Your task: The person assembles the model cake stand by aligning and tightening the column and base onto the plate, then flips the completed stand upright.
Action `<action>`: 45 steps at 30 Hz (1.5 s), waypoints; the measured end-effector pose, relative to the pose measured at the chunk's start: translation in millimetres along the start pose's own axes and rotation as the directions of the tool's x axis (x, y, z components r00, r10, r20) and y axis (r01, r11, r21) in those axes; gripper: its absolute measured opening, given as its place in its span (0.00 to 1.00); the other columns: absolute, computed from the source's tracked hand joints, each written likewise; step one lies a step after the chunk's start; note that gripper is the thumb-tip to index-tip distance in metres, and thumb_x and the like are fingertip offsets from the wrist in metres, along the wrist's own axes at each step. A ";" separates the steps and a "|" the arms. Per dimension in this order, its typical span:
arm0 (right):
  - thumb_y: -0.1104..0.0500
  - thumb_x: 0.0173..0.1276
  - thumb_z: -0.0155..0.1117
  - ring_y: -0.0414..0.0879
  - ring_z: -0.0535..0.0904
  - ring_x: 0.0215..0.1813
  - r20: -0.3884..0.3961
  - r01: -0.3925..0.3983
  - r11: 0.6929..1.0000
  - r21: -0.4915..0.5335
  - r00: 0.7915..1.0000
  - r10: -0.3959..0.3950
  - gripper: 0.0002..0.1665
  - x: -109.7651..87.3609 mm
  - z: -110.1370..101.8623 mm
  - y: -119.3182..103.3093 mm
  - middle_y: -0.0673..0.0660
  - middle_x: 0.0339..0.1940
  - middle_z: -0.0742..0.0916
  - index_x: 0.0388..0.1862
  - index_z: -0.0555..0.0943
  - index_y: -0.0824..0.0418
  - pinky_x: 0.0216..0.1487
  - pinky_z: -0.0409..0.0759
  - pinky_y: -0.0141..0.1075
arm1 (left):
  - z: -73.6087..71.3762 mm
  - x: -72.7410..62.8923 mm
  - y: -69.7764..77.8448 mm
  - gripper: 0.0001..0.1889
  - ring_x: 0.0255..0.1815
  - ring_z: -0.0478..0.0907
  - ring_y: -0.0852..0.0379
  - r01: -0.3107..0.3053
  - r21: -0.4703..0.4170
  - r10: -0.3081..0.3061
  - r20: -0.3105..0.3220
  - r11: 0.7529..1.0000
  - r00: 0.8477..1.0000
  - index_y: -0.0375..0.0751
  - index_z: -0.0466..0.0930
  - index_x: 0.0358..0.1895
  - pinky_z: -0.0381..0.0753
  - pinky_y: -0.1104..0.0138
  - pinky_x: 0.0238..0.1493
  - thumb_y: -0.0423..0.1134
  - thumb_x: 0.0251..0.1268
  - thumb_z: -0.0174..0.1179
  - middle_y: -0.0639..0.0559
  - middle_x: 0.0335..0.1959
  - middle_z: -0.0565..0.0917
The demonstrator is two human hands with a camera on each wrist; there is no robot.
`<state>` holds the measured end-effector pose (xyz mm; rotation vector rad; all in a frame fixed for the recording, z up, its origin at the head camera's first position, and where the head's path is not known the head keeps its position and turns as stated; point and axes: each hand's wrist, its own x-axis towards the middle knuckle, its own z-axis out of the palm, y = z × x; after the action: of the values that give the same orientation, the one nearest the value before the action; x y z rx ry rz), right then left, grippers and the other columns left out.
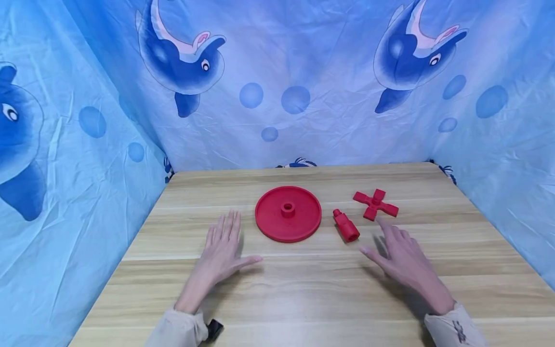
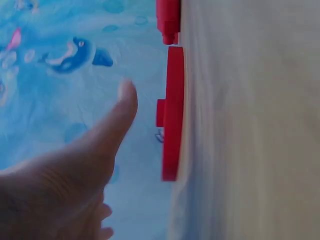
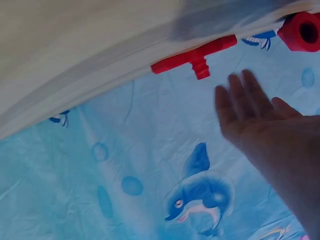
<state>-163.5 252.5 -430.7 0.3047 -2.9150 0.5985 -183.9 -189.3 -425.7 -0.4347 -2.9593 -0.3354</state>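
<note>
My left hand (image 1: pixel 222 253) is over the table left of a round red disc (image 1: pixel 270 224), its fingers straight and its thumb spread toward the disc. The disc has a raised rim and a short hollow hub in its middle. On the right, my right hand (image 1: pixel 401 258) holds nothing, fingers extended. Its fingertips come near a red four-armed cross piece (image 1: pixel 383 206) with a short peg on top, which shows side-on in the right wrist view. Between the disc and that hand lies a red stepped cylinder (image 1: pixel 347 227), narrow at one end, with a hollow wide end.
The wooden table (image 1: pixel 277 299) carries all the red parts. Blue cloth (image 1: pixel 277 130) printed with dolphins and bubbles hangs behind it and along both sides. A small black object (image 1: pixel 214 330) sits by the left sleeve cuff (image 1: pixel 179 330).
</note>
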 end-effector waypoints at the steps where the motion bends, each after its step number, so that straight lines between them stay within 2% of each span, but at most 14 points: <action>1: 0.29 0.70 0.63 0.73 0.68 0.68 -0.001 0.003 1.000 0.027 1.000 -0.003 0.58 4.6 1.5 -1.4 0.73 0.69 0.75 0.81 0.58 0.68 0.64 0.63 0.74 | 2.2 6.4 -2.1 0.66 0.83 0.37 0.33 -0.001 -0.025 0.001 -0.002 1.000 1.000 0.31 0.40 0.83 0.40 0.37 0.78 0.74 0.58 0.65 0.35 0.84 0.43; 5: 0.33 0.69 0.67 0.67 0.76 0.61 -0.015 0.025 0.996 0.090 1.000 -0.023 0.55 20.7 9.1 -4.9 0.70 0.60 0.81 0.78 0.63 0.67 0.60 0.73 0.69 | 11.4 31.2 -11.2 0.66 0.83 0.41 0.33 -0.005 -0.119 0.005 -0.001 0.993 1.000 0.29 0.40 0.83 0.43 0.39 0.79 0.70 0.58 0.68 0.34 0.84 0.46; 9: 0.34 0.66 0.71 0.62 0.80 0.55 -0.030 0.019 0.994 0.109 0.999 -0.016 0.53 30.4 16.3 -4.8 0.67 0.55 0.83 0.75 0.67 0.67 0.54 0.80 0.64 | 21.4 53.2 -18.4 0.67 0.83 0.45 0.35 -0.034 -0.271 0.042 0.024 0.962 0.999 0.29 0.42 0.83 0.47 0.42 0.79 0.68 0.56 0.72 0.34 0.83 0.49; 11: 0.34 0.65 0.72 0.61 0.80 0.53 -0.024 0.013 0.993 0.117 1.000 -0.010 0.52 33.3 19.3 -4.5 0.66 0.54 0.84 0.74 0.67 0.68 0.52 0.82 0.62 | 25.5 61.0 -20.5 0.67 0.83 0.47 0.38 -0.029 -0.335 0.047 0.045 0.942 0.998 0.31 0.43 0.83 0.51 0.44 0.79 0.68 0.54 0.73 0.36 0.83 0.50; 15: 0.34 0.65 0.72 0.58 0.80 0.51 0.003 -0.002 0.990 0.138 1.000 0.002 0.53 37.3 24.3 -5.0 0.64 0.51 0.84 0.74 0.68 0.67 0.51 0.83 0.59 | 32.3 70.4 -22.1 0.67 0.83 0.50 0.40 -0.013 -0.384 0.044 0.073 0.923 0.996 0.35 0.45 0.84 0.57 0.43 0.77 0.70 0.52 0.72 0.40 0.84 0.52; 24: 0.35 0.62 0.75 0.51 0.76 0.44 0.018 -0.003 0.989 0.151 1.000 0.000 0.53 42.9 30.6 -9.7 0.58 0.45 0.82 0.74 0.70 0.68 0.42 0.83 0.48 | 39.8 80.1 -19.6 0.66 0.78 0.60 0.43 -0.028 -0.488 0.060 0.052 0.873 0.997 0.44 0.51 0.84 0.64 0.42 0.73 0.67 0.46 0.79 0.44 0.79 0.64; 29: 0.36 0.60 0.78 0.52 0.76 0.45 0.009 -0.029 0.988 0.152 1.000 0.028 0.53 43.7 34.6 -12.5 0.58 0.44 0.82 0.73 0.71 0.68 0.41 0.83 0.48 | 43.1 81.1 -20.8 0.67 0.78 0.62 0.44 -0.028 -0.498 0.065 0.057 0.867 0.996 0.44 0.52 0.84 0.65 0.43 0.73 0.69 0.44 0.79 0.46 0.79 0.65; 33: 0.39 0.59 0.80 0.52 0.76 0.43 -0.025 -0.016 0.990 0.140 1.000 0.019 0.52 44.0 37.4 -14.0 0.58 0.42 0.82 0.70 0.72 0.69 0.41 0.82 0.48 | 44.1 81.2 -21.9 0.67 0.78 0.61 0.44 -0.027 -0.509 0.067 0.059 0.860 0.996 0.45 0.52 0.84 0.64 0.42 0.73 0.69 0.43 0.79 0.46 0.79 0.65; 39: 0.50 0.59 0.82 0.49 0.75 0.35 -0.085 0.019 0.989 0.144 0.996 -0.007 0.42 45.9 38.7 -13.7 0.56 0.36 0.81 0.65 0.76 0.70 0.35 0.78 0.41 | 44.5 82.3 -23.9 0.67 0.80 0.57 0.44 0.020 -0.521 0.030 0.088 0.853 0.996 0.48 0.51 0.85 0.61 0.42 0.75 0.69 0.43 0.79 0.47 0.81 0.62; 45: 0.55 0.63 0.79 0.48 0.74 0.36 -0.073 0.018 0.982 0.188 0.997 -0.004 0.34 46.1 37.9 -12.2 0.56 0.36 0.81 0.62 0.78 0.69 0.34 0.76 0.40 | 44.9 82.9 -24.8 0.66 0.80 0.57 0.45 0.044 -0.530 0.014 0.105 0.847 0.994 0.49 0.51 0.85 0.61 0.41 0.75 0.68 0.44 0.79 0.48 0.80 0.64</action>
<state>-209.3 218.5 -451.9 0.3140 -2.7901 0.8679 -274.4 -179.6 -460.7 -0.4946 -2.9296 -1.1879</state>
